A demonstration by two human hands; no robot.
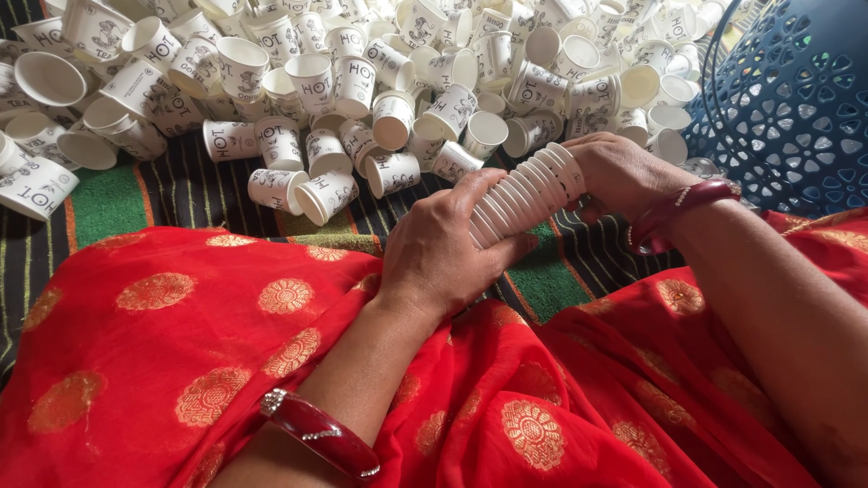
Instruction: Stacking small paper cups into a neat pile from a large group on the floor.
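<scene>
Paper cup stack [529, 194] is lying across both hands over the lap: left hand [443, 244] curling round its base, right hand [615, 172] closing on its top. Loose cups [362, 81] are piling just beyond on the mat [117, 194].

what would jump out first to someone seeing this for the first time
First the great heap of loose white paper cups spilled across the striped mat at the top. Next, at centre, the left hand and right hand gripping a nested stack of cups between them, above bright red cloth with gold flowers. A blue perforated basket sits top right.
</scene>
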